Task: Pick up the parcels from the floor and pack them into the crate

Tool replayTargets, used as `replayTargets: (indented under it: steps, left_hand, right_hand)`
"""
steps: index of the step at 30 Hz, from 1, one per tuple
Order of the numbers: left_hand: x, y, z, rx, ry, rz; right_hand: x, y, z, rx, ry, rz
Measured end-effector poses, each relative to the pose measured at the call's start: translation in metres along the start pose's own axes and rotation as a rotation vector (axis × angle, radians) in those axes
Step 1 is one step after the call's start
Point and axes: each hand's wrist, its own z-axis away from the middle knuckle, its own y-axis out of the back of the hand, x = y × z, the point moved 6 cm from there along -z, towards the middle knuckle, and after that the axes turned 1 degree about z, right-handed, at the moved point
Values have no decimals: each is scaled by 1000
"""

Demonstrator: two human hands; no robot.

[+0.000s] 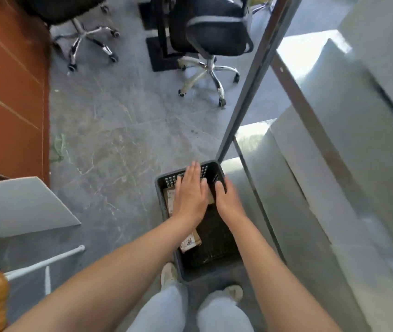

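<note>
A black plastic crate stands on the grey floor in front of my feet. Brown cardboard parcels lie inside it: one parcel at the far left end, another parcel with a printed label nearer me. My left hand is spread flat with straight fingers over the far parcels. My right hand reaches into the crate's far right side, fingers pointing down along the wall; whether it holds anything is hidden.
Two black office chairs on wheeled bases stand on the floor ahead. A metal pole slants up from the crate's far corner beside grey steps on the right. A brown cabinet is at the left, a white rod lower left.
</note>
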Motion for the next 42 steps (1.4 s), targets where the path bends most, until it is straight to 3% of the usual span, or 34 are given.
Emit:
replayTargets:
  steps: [4, 9, 16, 22, 26, 32, 36, 42]
  left_hand:
    - [66, 39, 29, -4, -173, -11]
    - [123, 57, 97, -12, -345, 10]
    - [209, 29, 265, -120, -695, -150]
    - [297, -28, 508, -370, -1132, -88]
    - [322, -58, 668, -460, -1460, -196]
    - [357, -68, 820, -709, -1783, -52]
    - [376, -97, 898, -857, -1893, 23]
    - [382, -146, 988, -1053, -2055, 75]
  right_hand:
    - [-27, 43, 60, 165, 78, 16]
    - [-30, 95, 144, 403, 106, 223]
    - [32, 169, 355, 830, 93, 309]
    - [157, 224, 589, 1185, -221, 158]
    - [223, 226, 720, 1363, -405, 59]
    - [314, 226, 873, 1637, -671, -96]
    - [374, 210, 948, 1731, -922, -154]
    - [433, 173, 1020, 1717, -1232, -267]
